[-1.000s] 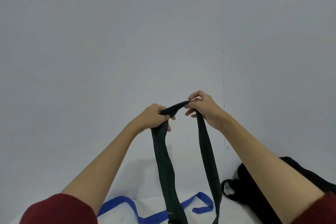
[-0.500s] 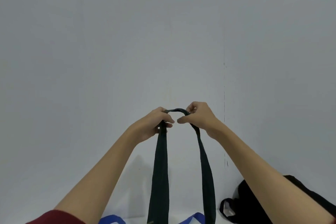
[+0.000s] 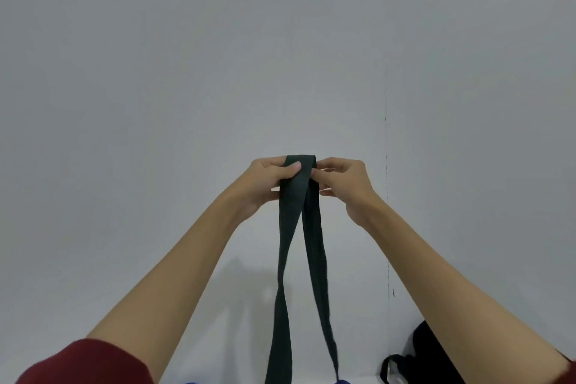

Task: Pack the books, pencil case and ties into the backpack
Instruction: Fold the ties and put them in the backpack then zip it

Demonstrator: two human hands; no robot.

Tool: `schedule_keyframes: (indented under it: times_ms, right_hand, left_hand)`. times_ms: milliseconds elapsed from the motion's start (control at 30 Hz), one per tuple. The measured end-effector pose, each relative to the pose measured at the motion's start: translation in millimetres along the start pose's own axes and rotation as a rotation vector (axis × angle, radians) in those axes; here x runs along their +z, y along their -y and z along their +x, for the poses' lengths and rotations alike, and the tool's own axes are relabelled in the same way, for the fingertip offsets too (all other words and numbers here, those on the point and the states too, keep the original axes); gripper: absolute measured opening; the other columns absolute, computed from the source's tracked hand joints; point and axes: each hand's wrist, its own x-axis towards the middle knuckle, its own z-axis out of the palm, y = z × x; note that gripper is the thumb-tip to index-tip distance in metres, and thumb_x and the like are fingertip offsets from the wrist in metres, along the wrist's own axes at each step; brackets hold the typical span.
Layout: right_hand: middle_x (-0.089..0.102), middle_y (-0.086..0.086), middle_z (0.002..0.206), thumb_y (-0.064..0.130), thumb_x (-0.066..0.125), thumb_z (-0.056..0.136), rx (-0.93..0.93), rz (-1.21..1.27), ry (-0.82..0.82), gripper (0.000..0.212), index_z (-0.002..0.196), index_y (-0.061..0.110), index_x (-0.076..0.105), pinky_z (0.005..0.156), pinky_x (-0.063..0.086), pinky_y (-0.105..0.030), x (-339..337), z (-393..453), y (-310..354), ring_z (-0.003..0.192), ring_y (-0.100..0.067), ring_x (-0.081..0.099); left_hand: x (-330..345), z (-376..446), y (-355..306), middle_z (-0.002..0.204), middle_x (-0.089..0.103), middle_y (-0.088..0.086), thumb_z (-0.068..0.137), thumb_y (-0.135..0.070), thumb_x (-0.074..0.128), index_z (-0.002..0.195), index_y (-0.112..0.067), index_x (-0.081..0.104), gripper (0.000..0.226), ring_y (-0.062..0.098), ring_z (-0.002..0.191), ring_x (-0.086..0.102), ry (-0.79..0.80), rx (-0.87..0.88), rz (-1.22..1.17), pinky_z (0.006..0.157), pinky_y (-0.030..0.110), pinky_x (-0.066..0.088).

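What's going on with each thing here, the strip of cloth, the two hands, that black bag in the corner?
dark green tie: folded in half, held up in the air, both lengths hanging down.
left hand: pinches the tie near the fold, thumb on the front.
right hand: pinches the tie's right edge near the fold.
black backpack: sits low at the right, partly hidden by the right arm; open or zipped, cannot tell.

single head-worn view, facing forward at a grey wall (image 3: 280,56), raised hands close in front
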Motion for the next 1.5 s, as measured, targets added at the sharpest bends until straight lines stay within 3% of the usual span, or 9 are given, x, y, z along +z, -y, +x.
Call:
schedule_keyframes:
  times_ms: [200, 300, 600, 767, 967, 1067, 1200, 1300, 1500]
  right_hand:
    - [0.070, -0.002, 0.084, 0.021, 0.063, 0.090, -0.037, 0.115, -0.088, 0.011, 0.082, 0.015, 0.067, 0.076, 0.052, -0.029, 1, 13, 30, 0.078, -0.019, 0.066]
    - [0.071, -0.007, 0.091, 0.034, 0.067, 0.085, -0.055, 0.118, -0.045, 0.024, 0.093, 0.012, 0.062, 0.074, 0.052, -0.029, 4, 13, 38, 0.078, -0.022, 0.068]
    - [0.063, -0.001, 0.088, 0.035, 0.074, 0.078, 0.004, -0.037, -0.043, 0.032, 0.088, 0.010, 0.057, 0.068, 0.048, -0.028, 10, 10, 32, 0.077, -0.015, 0.058]
    - [0.064, -0.003, 0.084, 0.019, 0.070, 0.084, 0.002, -0.022, 0.035, 0.023, 0.070, 0.013, 0.054, 0.068, 0.047, -0.026, 6, 12, 36, 0.076, -0.016, 0.059]
    - [0.067, -0.013, 0.091, 0.007, 0.067, 0.085, 0.096, 0.258, 0.156, 0.019, 0.073, 0.012, 0.053, 0.083, 0.054, -0.042, 10, 14, 40, 0.089, -0.032, 0.065]
    - [0.066, -0.008, 0.078, 0.000, 0.071, 0.078, 0.104, 0.318, 0.070, 0.020, 0.070, 0.010, 0.056, 0.073, 0.054, -0.035, 12, 13, 39, 0.076, -0.023, 0.063]
    - [0.069, -0.013, 0.086, 0.000, 0.077, 0.072, 0.099, 0.333, -0.110, 0.016, 0.071, 0.007, 0.063, 0.080, 0.057, -0.040, 15, 21, 43, 0.083, -0.028, 0.067]
    - [0.069, -0.010, 0.080, 0.000, 0.078, 0.069, 0.087, 0.310, -0.194, 0.019, 0.065, 0.010, 0.063, 0.078, 0.057, -0.040, 20, 30, 47, 0.080, -0.028, 0.066]
    - [0.070, -0.005, 0.091, -0.004, 0.074, 0.072, 0.054, 0.208, -0.246, 0.021, 0.079, 0.015, 0.068, 0.076, 0.057, -0.034, 23, 37, 49, 0.089, -0.024, 0.067]
  left_hand:
    - [0, 15, -28, 0.111, 0.069, 0.002, 0.096, -0.014, 0.052, 0.119, -0.014, 0.064, 0.026, 0.015, 0.101, 0.064, -0.075, 0.128, 0.000, 0.081, 0.025, 0.050]
    - [-1, 19, -38, 0.106, 0.070, 0.005, 0.095, -0.012, 0.053, 0.116, -0.014, 0.065, 0.024, 0.018, 0.094, 0.066, -0.149, 0.138, -0.021, 0.075, 0.025, 0.053]
    - [-4, 21, -39, 0.092, 0.069, 0.005, 0.087, 0.003, 0.059, 0.105, -0.009, 0.066, 0.023, 0.016, 0.081, 0.064, -0.182, 0.147, -0.015, 0.064, 0.017, 0.053]
    - [-7, 25, -48, 0.096, 0.069, 0.006, 0.085, 0.006, 0.060, 0.113, -0.001, 0.063, 0.028, 0.019, 0.088, 0.066, -0.149, 0.195, -0.068, 0.079, 0.021, 0.054]
    - [-10, 23, -54, 0.088, 0.068, 0.004, 0.084, 0.007, 0.059, 0.117, -0.001, 0.060, 0.033, 0.016, 0.080, 0.065, -0.146, 0.179, -0.223, 0.073, 0.019, 0.053]
    - [-10, 18, -46, 0.095, 0.069, 0.006, 0.087, 0.000, 0.059, 0.119, -0.002, 0.060, 0.032, 0.016, 0.080, 0.068, -0.165, 0.153, -0.303, 0.075, 0.021, 0.056]
    - [-1, 8, -21, 0.107, 0.070, 0.004, 0.090, -0.019, 0.062, 0.118, -0.012, 0.063, 0.029, 0.021, 0.090, 0.069, -0.170, 0.099, -0.466, 0.083, 0.030, 0.056]
    - [20, 0, 3, 0.100, 0.072, 0.002, 0.092, -0.030, 0.057, 0.112, -0.009, 0.064, 0.029, 0.020, 0.092, 0.067, -0.093, -0.064, -0.318, 0.084, 0.033, 0.055]
    - [34, 1, 8, 0.091, 0.073, 0.008, 0.095, -0.001, 0.047, 0.119, 0.002, 0.054, 0.025, 0.019, 0.086, 0.070, -0.080, -0.120, -0.394, 0.077, 0.028, 0.057]
